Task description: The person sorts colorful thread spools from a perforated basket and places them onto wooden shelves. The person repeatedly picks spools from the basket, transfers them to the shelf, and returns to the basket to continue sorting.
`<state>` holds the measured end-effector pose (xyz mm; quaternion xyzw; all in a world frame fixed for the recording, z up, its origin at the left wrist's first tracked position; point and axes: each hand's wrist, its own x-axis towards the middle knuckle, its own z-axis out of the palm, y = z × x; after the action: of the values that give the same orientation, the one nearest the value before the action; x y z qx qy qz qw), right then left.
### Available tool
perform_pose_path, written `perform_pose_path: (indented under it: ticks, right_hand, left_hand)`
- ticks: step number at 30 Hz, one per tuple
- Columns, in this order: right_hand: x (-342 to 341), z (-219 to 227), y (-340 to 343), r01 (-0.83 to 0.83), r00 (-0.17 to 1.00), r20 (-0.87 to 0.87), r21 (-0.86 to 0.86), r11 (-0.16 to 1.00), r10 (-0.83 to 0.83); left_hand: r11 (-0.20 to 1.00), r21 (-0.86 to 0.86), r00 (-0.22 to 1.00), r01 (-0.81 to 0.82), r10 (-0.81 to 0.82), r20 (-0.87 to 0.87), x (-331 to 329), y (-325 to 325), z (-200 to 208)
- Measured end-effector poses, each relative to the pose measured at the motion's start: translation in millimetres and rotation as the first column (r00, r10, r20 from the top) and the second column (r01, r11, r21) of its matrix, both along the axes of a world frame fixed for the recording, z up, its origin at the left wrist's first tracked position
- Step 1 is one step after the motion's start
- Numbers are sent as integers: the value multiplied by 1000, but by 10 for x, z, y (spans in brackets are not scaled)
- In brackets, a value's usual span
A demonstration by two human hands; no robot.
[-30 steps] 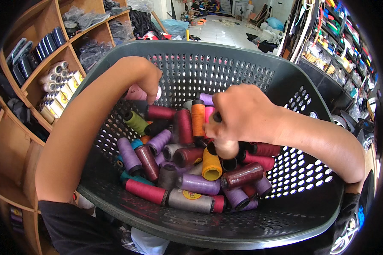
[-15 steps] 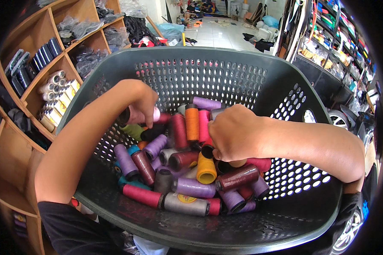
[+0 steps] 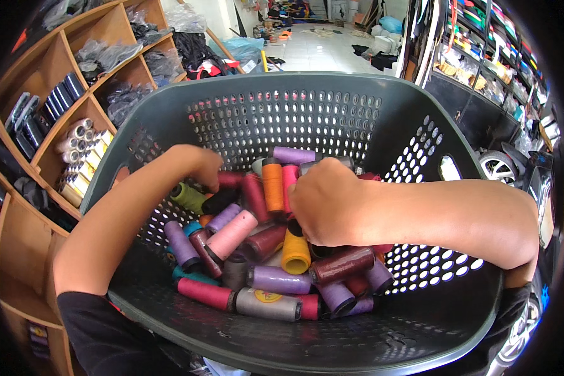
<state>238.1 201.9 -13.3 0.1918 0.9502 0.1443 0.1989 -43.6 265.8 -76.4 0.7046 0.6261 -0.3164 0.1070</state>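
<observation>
Thread spools (image 3: 281, 280) in basket (image 3: 413, 113), white floor (image 3: 319, 47) beyond.

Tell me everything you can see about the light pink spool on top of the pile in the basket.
The light pink spool is a slim tube smoothly wound with what looks like thread, with a dark rim at its lower-left end. It lies aslant on top of the other spools in the basket, its other end pointing to the upper right. It overlaps a maroon spool on its left and seems to rest on it; further contacts underneath are hidden. Neither the left hand nor the right hand touches it.
</observation>
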Motion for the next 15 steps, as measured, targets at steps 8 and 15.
perform_pose_path:
  ticks: [8,15]
  right_hand:
    - [3,-107,-104,-88,992,92,70,994,82]
    - [33,-102,-112,-120,987,115,56,991,112]
  left_hand:
    - [991,-36,987,-128,123,-107,-35,-297,-412]
    - [950,121,951,-288,269,151,-41,-279,-653]
